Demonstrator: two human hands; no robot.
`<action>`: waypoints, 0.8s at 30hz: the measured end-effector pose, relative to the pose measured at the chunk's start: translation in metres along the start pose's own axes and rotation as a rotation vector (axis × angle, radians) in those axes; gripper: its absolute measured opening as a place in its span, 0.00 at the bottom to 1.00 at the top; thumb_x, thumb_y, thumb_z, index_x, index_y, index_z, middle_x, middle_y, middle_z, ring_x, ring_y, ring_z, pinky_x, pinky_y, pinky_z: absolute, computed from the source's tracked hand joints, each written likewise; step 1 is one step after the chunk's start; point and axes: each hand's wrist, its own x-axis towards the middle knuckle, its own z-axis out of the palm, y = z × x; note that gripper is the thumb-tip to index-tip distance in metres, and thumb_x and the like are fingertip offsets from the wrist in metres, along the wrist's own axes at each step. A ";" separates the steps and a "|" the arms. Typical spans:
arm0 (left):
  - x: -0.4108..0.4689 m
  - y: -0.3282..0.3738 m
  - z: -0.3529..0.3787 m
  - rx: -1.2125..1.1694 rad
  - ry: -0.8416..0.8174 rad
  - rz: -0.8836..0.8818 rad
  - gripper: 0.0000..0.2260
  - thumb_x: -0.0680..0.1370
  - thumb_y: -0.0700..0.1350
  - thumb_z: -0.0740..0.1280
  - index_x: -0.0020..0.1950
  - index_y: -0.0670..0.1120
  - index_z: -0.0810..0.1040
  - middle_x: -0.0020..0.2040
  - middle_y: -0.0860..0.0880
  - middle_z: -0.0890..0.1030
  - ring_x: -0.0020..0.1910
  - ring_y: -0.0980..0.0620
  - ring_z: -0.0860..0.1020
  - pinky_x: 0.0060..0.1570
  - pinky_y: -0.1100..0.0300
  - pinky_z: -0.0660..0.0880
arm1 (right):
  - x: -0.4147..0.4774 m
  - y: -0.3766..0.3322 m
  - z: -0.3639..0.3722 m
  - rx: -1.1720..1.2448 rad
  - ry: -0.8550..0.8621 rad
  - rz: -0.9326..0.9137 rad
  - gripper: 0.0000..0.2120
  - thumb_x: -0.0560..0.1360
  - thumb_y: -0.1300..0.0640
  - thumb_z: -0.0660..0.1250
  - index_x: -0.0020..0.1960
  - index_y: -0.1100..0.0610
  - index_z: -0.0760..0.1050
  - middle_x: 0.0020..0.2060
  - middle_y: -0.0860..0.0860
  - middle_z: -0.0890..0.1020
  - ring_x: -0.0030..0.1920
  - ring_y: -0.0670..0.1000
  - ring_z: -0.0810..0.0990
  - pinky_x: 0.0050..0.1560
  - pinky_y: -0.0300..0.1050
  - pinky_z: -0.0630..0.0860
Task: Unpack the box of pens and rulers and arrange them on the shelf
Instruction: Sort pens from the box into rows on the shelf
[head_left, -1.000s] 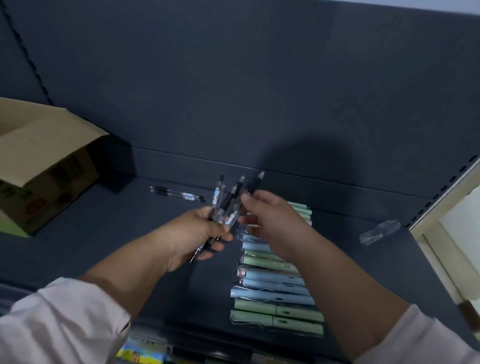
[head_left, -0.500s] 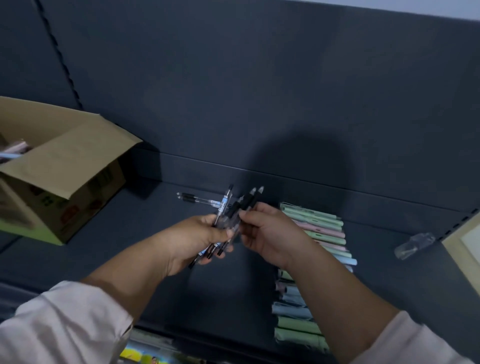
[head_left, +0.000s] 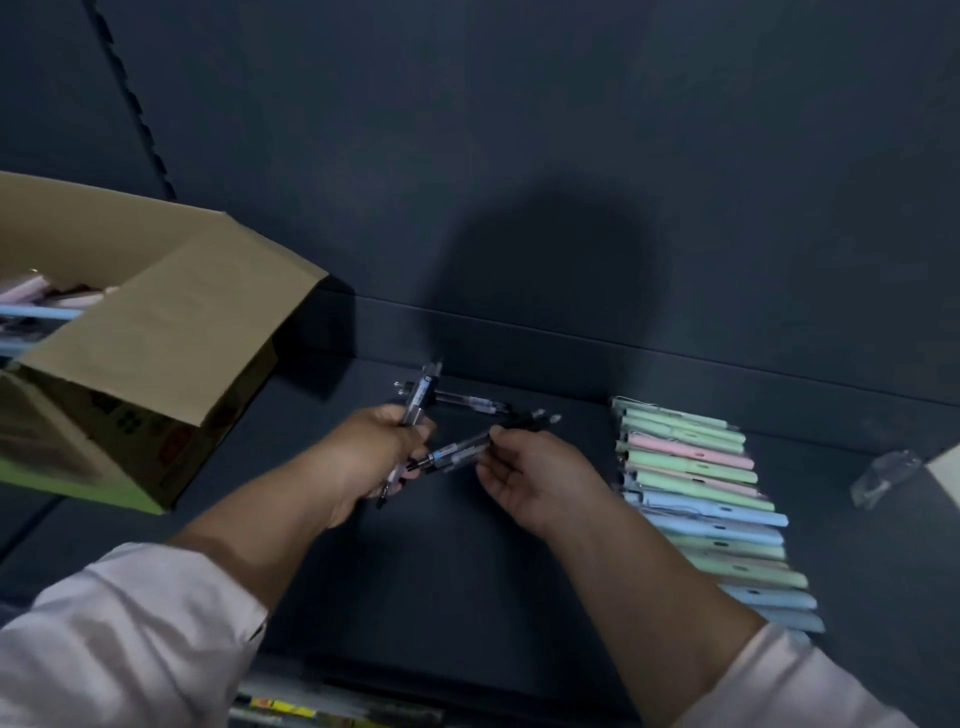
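My left hand (head_left: 371, 457) grips a clear-barrelled pen (head_left: 420, 397) that sticks up from the fist. My right hand (head_left: 530, 475) pinches a small bunch of black-and-clear pens (head_left: 462, 452), lying nearly level between the two hands above the dark shelf (head_left: 452, 561). One more clear pen (head_left: 470, 402) lies flat on the shelf behind the hands. A row of pastel green, pink and blue packs (head_left: 711, 506) lies side by side to the right. The open cardboard box (head_left: 156, 358) stands at the left, with pastel items showing inside.
A crumpled clear plastic wrapper (head_left: 883, 478) lies at the shelf's far right. The dark back panel (head_left: 519, 156) rises behind. Colourful goods (head_left: 322, 709) show on a lower shelf at the bottom edge.
The pens were bunched between both hands; now the right hand has drawn some away to the right while the left keeps one. The view has swung left, showing more of the box.
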 end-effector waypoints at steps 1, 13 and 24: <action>0.004 -0.002 -0.003 0.007 0.022 0.012 0.02 0.79 0.43 0.65 0.48 0.47 0.77 0.36 0.48 0.78 0.31 0.54 0.74 0.31 0.63 0.69 | 0.001 0.002 0.004 0.015 0.007 0.010 0.02 0.76 0.64 0.66 0.47 0.59 0.74 0.33 0.53 0.80 0.35 0.50 0.79 0.29 0.39 0.78; 0.027 -0.011 -0.022 0.073 0.039 0.057 0.06 0.80 0.42 0.64 0.43 0.49 0.75 0.36 0.48 0.75 0.32 0.52 0.72 0.28 0.62 0.68 | -0.013 0.005 -0.013 -1.055 0.211 -0.519 0.07 0.75 0.65 0.62 0.48 0.56 0.77 0.45 0.54 0.81 0.41 0.54 0.80 0.43 0.43 0.78; 0.026 -0.007 -0.027 0.041 -0.013 0.033 0.05 0.80 0.45 0.63 0.46 0.49 0.76 0.33 0.47 0.77 0.27 0.53 0.72 0.29 0.63 0.69 | 0.028 0.007 -0.005 -1.825 0.061 -1.022 0.17 0.76 0.54 0.66 0.64 0.46 0.75 0.64 0.45 0.76 0.62 0.52 0.68 0.60 0.43 0.65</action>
